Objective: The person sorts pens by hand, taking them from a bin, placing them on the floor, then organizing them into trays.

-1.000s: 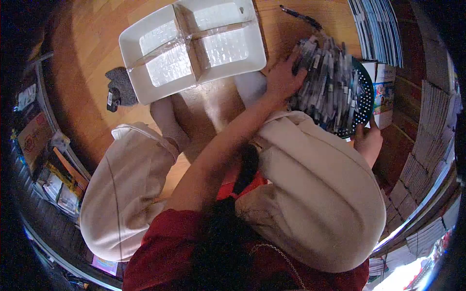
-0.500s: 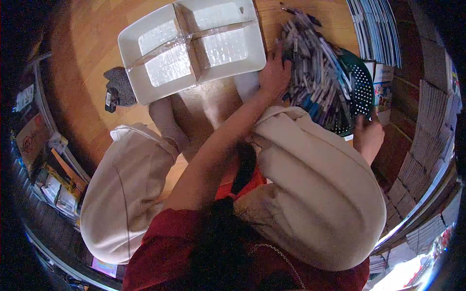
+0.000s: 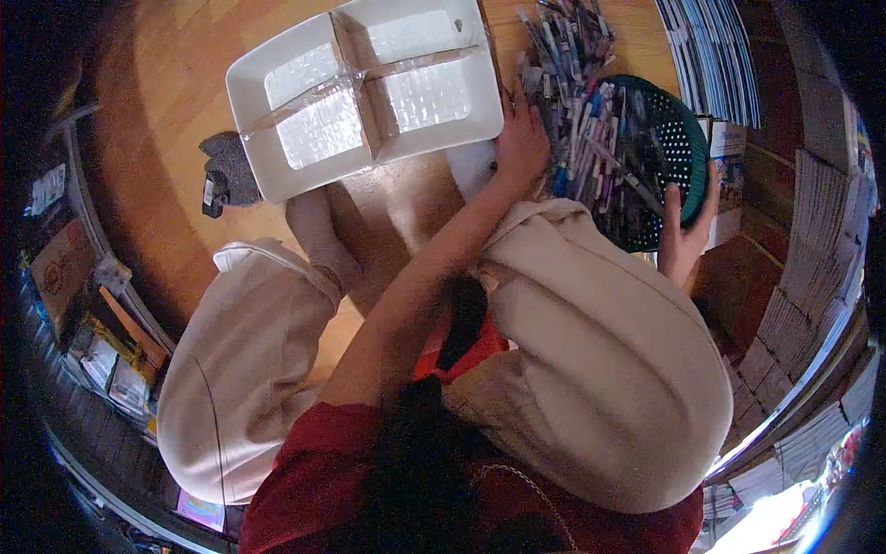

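A green basket (image 3: 694, 129) with round holes is tipped on its side at the right, its opening toward the left. Pens (image 3: 591, 138) in a large pile lie in its mouth and spread over the wooden floor. My right hand (image 3: 688, 217) grips the basket's lower right rim, thumb inside and fingers outside. My left hand (image 3: 523, 143) rests at the left edge of the pile, beside a white tray, its fingers extended and apart. The white tray (image 3: 260, 166) has four compartments split by taped cardboard dividers, with nothing in them.
A grey cloth item (image 3: 231, 166) lies left of the tray. Thin books (image 3: 711, 60) are stacked at the upper right. Shelves with stacked paper (image 3: 803, 240) line the right side, and a shelf of assorted items (image 3: 111, 342) stands at the left. My bent legs flank the floor below the tray.
The basket has tilted further, showing more of its holed wall. Pens have spilled toward the top and left. My right hand has moved slightly left and up with the rim.
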{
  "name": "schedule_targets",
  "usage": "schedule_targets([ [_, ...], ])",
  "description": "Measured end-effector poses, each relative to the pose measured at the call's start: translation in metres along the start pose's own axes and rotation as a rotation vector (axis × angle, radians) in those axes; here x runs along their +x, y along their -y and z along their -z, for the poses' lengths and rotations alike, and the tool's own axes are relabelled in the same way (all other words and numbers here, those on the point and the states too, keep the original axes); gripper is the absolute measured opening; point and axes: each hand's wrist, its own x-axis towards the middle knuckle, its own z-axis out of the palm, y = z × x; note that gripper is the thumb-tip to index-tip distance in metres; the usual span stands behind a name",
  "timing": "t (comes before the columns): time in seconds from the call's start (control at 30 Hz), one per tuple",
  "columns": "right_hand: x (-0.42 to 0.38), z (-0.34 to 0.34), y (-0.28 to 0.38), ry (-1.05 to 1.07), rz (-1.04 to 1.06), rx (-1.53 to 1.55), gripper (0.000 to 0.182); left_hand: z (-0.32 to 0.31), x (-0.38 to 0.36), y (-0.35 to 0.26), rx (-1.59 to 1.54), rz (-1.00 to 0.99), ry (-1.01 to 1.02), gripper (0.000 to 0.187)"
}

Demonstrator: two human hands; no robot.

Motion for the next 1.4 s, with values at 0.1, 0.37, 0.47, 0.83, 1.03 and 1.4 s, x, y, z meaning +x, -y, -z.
schedule_targets([
  [0.1, -0.004, -0.004, 0.006, -0.057, 0.032, -0.055, 0.052, 0.0, 0.002, -0.001, -0.074, 0.037, 0.007, 0.069],
  [0.37, -0.017, -0.009, 0.01, -0.095, 0.159, -0.142, 0.058, 0.014, -0.008, -0.016, -0.102, 0.052, 0.024, 0.085],
  [0.47, -0.021, -0.001, 0.015, -0.025, 0.224, -0.171, 0.059, 0.012, -0.009, -0.013, 0.007, 0.02, -0.003, 0.084],
  [0.83, -0.032, -0.014, 0.006, -0.112, 0.248, -0.195, 0.063, 0.021, -0.014, -0.021, 0.147, -0.031, 0.066, 0.072],
  [1.03, -0.041, -0.019, -0.001, -0.074, 0.241, -0.163, 0.065, 0.02, -0.02, -0.018, 0.303, -0.263, 0.055, 0.068],
  [1.4, -0.04, 0.005, -0.029, 0.203, 0.644, -0.29, 0.052, 0.02, -0.019, -0.018, 0.346, -0.299, 0.091, 0.077],
])
